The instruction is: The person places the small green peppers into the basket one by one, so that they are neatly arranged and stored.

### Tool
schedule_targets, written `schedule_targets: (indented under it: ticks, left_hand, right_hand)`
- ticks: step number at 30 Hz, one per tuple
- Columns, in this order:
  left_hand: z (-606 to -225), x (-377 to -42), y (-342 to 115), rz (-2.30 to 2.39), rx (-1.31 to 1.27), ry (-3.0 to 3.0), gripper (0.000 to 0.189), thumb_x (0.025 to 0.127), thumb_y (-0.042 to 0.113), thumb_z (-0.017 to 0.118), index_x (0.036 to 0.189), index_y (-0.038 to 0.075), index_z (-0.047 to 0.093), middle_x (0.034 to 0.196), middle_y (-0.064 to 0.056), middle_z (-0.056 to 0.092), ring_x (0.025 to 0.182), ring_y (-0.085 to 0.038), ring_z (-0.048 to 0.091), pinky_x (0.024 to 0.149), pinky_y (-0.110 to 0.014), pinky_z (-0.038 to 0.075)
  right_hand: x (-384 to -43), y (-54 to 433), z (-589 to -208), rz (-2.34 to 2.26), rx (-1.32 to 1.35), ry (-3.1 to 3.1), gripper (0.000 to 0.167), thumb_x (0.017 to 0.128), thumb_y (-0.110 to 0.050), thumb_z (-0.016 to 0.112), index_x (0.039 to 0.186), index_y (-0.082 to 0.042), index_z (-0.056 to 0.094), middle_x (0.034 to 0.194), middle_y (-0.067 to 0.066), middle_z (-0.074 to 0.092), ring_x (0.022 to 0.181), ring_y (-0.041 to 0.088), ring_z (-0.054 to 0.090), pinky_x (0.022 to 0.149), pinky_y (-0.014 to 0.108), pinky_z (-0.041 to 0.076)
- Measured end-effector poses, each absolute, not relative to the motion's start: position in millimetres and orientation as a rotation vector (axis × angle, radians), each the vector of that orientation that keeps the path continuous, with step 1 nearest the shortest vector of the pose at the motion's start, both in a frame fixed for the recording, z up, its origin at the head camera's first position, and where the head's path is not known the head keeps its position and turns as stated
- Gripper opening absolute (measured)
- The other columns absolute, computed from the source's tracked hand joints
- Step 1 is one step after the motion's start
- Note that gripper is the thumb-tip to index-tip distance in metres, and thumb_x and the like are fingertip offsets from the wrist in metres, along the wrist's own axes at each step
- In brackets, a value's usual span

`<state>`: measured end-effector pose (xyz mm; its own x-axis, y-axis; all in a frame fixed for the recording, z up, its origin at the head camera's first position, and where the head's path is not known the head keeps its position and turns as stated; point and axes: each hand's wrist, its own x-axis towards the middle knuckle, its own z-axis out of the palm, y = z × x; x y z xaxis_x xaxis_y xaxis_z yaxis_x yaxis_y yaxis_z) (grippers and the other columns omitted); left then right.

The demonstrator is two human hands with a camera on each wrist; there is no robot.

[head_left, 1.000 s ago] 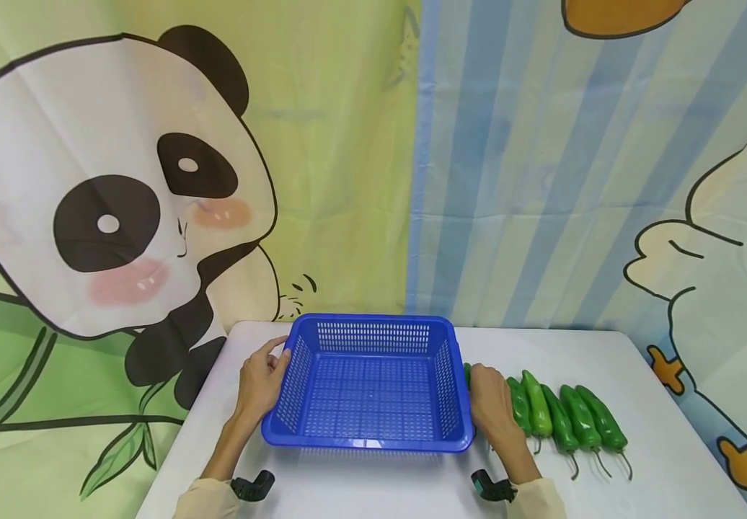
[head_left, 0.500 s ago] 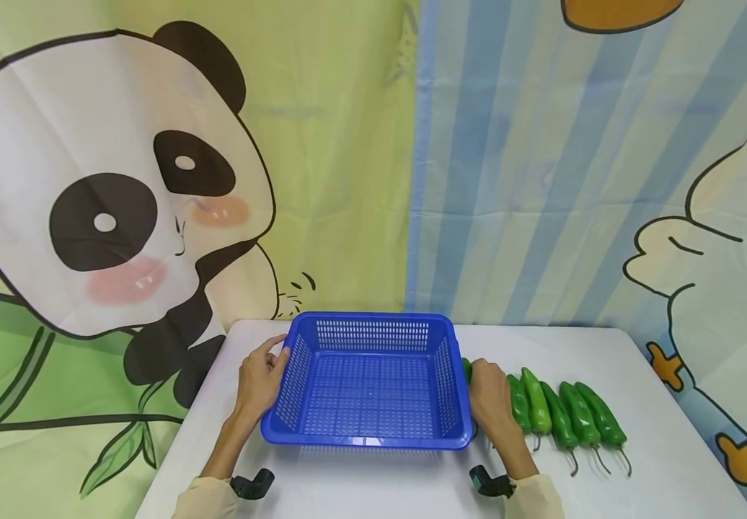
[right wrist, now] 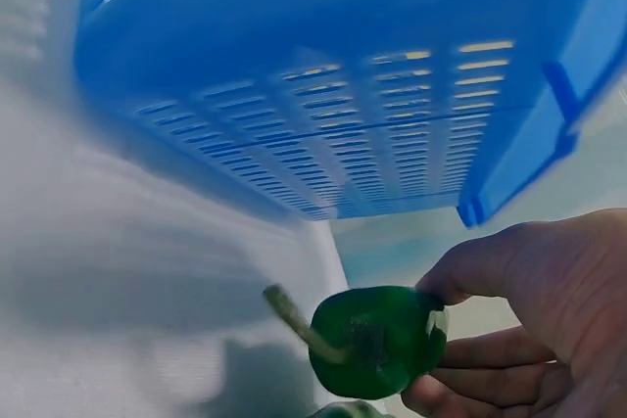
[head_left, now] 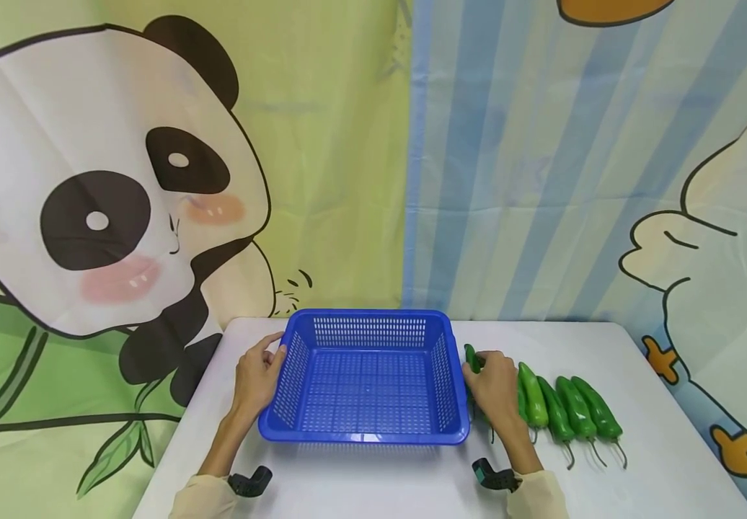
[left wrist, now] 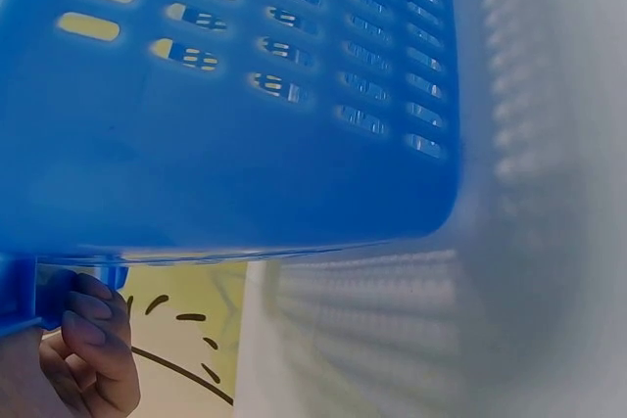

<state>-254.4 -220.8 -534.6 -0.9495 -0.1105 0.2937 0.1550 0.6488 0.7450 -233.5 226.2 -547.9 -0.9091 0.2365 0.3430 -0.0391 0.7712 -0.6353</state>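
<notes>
Your right hand (head_left: 494, 383) pinches a pepper (head_left: 470, 357), its tip near twelve o'clock, and the basket (head_left: 363, 437) sits just beside it at nine o'clock, your left hand (head_left: 257, 378) gripping the far side.

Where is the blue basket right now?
In the head view, the blue basket is in the lower middle, between the left hand and the right hand, with green peppers to its right.
</notes>
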Motion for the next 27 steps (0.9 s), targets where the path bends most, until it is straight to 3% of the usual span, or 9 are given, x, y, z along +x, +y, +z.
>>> schedule_targets:
  ticks: [3, 5, 11, 18, 24, 27]
  left_hand:
    - [-535, -254, -221, -1.208, -0.037, -2.558, 0.038, 0.111, 0.018, 0.064, 0.146, 0.004, 0.067, 0.066, -0.005, 0.059, 0.057, -0.015, 0.051, 0.055, -0.026, 0.037]
    - [-535, -254, -220, -1.215, -0.034, -2.558, 0.038, 0.111, 0.018, 0.064, 0.146, 0.004, 0.067, 0.066, -0.006, 0.059, 0.058, -0.015, 0.051, 0.055, -0.026, 0.037]
    - [-534, -254, -220, -1.21, -0.019, -2.56, 0.038, 0.111, 0.018, 0.065, 0.146, 0.005, 0.067, 0.065, -0.004, 0.059, 0.057, -0.015, 0.05, 0.056, -0.027, 0.037]
    - [-534, -255, -220, -1.206, -0.018, -2.559, 0.038, 0.111, 0.018, 0.065, 0.146, 0.004, 0.068, 0.065, -0.004, 0.059, 0.057, -0.015, 0.05, 0.055, -0.027, 0.036]
    - [-535, -255, -220, -1.205, -0.015, -2.563, 0.038, 0.111, 0.018, 0.065, 0.146, 0.004, 0.068, 0.065, -0.004, 0.059, 0.057, -0.015, 0.051, 0.056, -0.027, 0.037]
    - [-535, -255, -221, -1.205, -0.025, -2.557, 0.038, 0.11, 0.018, 0.065, 0.145, 0.004, 0.068, 0.064, -0.004, 0.059, 0.056, -0.015, 0.05, 0.056, -0.027, 0.037]
  right_hand:
    - [-234, 229, -546, 0.977, -0.168, -2.521, 0.038, 0.089, -0.01, 0.084, 0.116, 0.016, 0.077, 0.101, 0.032, 0.08, 0.09, 0.045, 0.08, 0.08, 0.057, 0.061]
    - [-233, 232, -544, 1.008, -0.179, -2.501, 0.038, 0.089, -0.01, 0.083, 0.116, 0.016, 0.077, 0.101, 0.033, 0.079, 0.09, 0.047, 0.08, 0.079, 0.057, 0.062]
    - [-232, 241, -537, 1.088, -0.251, -2.453, 0.034, 0.09, -0.011, 0.082, 0.113, 0.013, 0.079, 0.099, 0.031, 0.08, 0.084, 0.043, 0.081, 0.061, 0.036, 0.062]
    - [-227, 248, -529, 1.221, -0.324, -2.395, 0.031, 0.091, -0.011, 0.082, 0.114, 0.01, 0.081, 0.101, 0.03, 0.081, 0.086, 0.041, 0.082, 0.061, 0.013, 0.05]
    - [-222, 251, -523, 1.327, -0.43, -2.365, 0.031, 0.093, -0.015, 0.084, 0.116, 0.006, 0.082, 0.105, 0.028, 0.081, 0.091, 0.037, 0.083, 0.065, 0.009, 0.048]
    - [-220, 253, -520, 1.375, -0.479, -2.353, 0.033, 0.094, -0.018, 0.084, 0.117, 0.005, 0.082, 0.106, 0.026, 0.082, 0.082, 0.021, 0.082, 0.065, 0.011, 0.05]
